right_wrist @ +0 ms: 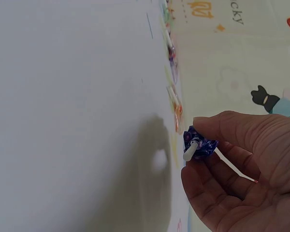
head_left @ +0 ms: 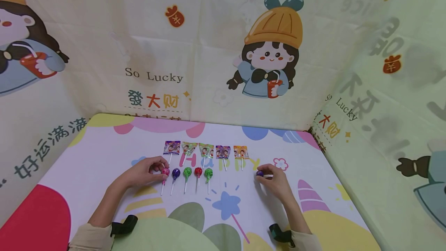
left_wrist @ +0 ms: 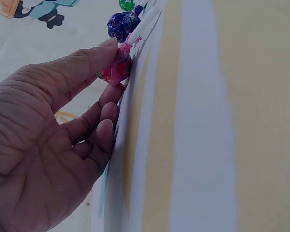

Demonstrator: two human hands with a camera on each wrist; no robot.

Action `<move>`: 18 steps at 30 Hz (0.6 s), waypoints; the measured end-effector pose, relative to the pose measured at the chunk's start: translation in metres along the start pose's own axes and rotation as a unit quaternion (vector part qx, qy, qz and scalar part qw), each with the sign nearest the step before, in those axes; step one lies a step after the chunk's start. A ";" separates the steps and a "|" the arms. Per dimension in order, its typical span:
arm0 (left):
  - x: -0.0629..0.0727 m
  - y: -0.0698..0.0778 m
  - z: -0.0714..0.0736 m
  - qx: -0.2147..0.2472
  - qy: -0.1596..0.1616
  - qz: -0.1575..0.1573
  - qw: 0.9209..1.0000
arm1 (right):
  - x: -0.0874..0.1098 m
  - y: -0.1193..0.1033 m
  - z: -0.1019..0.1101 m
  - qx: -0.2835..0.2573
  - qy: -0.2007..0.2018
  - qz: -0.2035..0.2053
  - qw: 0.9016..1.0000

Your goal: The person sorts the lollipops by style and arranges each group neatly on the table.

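Note:
At the left end of the near row, my left hand pinches a pink-wrapped lollipop by its head between thumb and forefinger; its white stick points toward me. Beside it in the row lie a purple lollipop, a green one, a red one and another green one. Off to the right, my right hand holds a dark purple lollipop between thumb and fingers. In the right wrist view its short-looking white stick points toward the camera, and a shadow falls on the tabletop beside it.
Behind the near row lies a second row of lollipops in flat printed packets, from a purple packet to an orange packet. The table has a printed cover. A patterned cloth hangs behind it and along both sides.

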State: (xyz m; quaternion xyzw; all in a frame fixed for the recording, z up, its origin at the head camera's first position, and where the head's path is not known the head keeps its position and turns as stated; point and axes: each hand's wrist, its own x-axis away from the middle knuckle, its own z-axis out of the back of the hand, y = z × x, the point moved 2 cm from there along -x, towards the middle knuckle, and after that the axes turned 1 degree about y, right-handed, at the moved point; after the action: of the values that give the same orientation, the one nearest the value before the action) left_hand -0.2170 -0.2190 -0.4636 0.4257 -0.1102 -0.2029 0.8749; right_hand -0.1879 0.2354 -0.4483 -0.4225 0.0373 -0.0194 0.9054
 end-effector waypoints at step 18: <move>0.001 0.004 -0.002 0.010 0.000 0.013 1.000 | -0.003 -0.011 -0.016 -0.021 -0.007 0.026 0.999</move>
State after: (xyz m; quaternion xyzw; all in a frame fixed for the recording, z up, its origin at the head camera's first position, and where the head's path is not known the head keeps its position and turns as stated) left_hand -0.2145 -0.2162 -0.4616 0.4327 -0.1173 -0.1902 0.8734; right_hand -0.1921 0.2164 -0.4499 -0.4406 0.0418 0.0079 0.8967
